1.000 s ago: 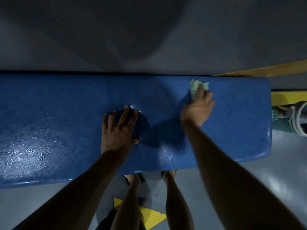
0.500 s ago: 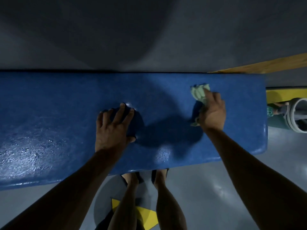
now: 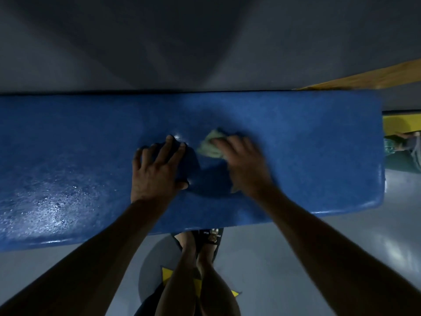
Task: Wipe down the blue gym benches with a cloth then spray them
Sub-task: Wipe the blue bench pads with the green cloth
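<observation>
A long blue gym bench (image 3: 307,144) runs across the view, glossy and wet-looking at its left part. My left hand (image 3: 156,169) rests flat on the middle of the bench top, fingers spread. Just to its right, my right hand (image 3: 243,165) presses a pale green cloth (image 3: 210,147) against the bench surface; the hand is motion-blurred and covers most of the cloth. No spray bottle can be made out clearly.
Grey floor lies beyond and in front of the bench. My legs and sandalled feet (image 3: 205,242) stand at the bench's near edge over a yellow floor mark (image 3: 168,273). A yellow and wooden structure (image 3: 396,122) and some green-white gear (image 3: 407,153) sit past the bench's right end.
My right hand has swept the cloth leftward along the bench, from near the far right part to right beside my left hand. The left hand has stayed planted.
</observation>
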Available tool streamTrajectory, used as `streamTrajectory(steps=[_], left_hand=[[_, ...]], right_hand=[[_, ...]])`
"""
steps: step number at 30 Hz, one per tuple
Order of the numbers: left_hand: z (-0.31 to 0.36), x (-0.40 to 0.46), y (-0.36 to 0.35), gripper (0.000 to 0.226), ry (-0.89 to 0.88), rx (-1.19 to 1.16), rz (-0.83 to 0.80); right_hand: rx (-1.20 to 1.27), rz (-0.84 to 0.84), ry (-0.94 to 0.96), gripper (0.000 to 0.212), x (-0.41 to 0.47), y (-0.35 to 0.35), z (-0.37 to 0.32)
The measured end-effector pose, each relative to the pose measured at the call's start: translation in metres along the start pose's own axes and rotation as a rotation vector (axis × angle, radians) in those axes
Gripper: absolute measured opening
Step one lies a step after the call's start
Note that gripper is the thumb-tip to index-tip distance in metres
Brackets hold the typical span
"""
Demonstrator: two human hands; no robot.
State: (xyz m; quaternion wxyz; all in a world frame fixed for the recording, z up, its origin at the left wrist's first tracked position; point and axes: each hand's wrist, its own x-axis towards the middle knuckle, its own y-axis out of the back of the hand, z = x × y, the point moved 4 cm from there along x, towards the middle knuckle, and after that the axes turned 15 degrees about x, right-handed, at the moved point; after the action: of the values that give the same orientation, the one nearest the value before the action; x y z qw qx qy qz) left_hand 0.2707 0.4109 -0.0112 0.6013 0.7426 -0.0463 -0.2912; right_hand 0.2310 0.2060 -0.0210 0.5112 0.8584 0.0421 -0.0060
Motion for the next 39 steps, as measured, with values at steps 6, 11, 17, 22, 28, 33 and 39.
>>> streamTrajectory(steps=[6,11,17,22,28,33,39], left_hand=[[0.002,0.000,-0.002,0.103,0.006,0.017,-0.008],[0.005,-0.001,-0.003,0.105,0.023,0.029,0.008],[0.007,-0.002,-0.001,0.102,0.033,0.051,0.006],[0.009,-0.003,-0.001,0.100,0.046,0.047,-0.015],[0.009,-0.003,-0.003,0.100,0.041,0.049,-0.023],[0.008,-0.005,-0.002,0.100,0.047,0.055,-0.004],[0.009,-0.005,-0.002,0.099,0.055,0.068,-0.004]], right_hand=[[0.044,0.255,-0.569,0.067,-0.056,0.068,0.109],[0.087,0.397,-0.668,0.068,-0.027,0.011,0.036],[0.131,-0.041,-0.076,0.064,-0.027,-0.017,-0.038],[0.024,-0.054,-0.140,0.074,-0.043,0.042,0.074],[0.126,0.347,-0.594,0.073,-0.066,0.044,0.089],[0.325,0.222,-0.432,0.068,-0.057,-0.020,-0.022],[0.173,-0.120,-0.002,0.065,-0.071,-0.008,-0.010]])
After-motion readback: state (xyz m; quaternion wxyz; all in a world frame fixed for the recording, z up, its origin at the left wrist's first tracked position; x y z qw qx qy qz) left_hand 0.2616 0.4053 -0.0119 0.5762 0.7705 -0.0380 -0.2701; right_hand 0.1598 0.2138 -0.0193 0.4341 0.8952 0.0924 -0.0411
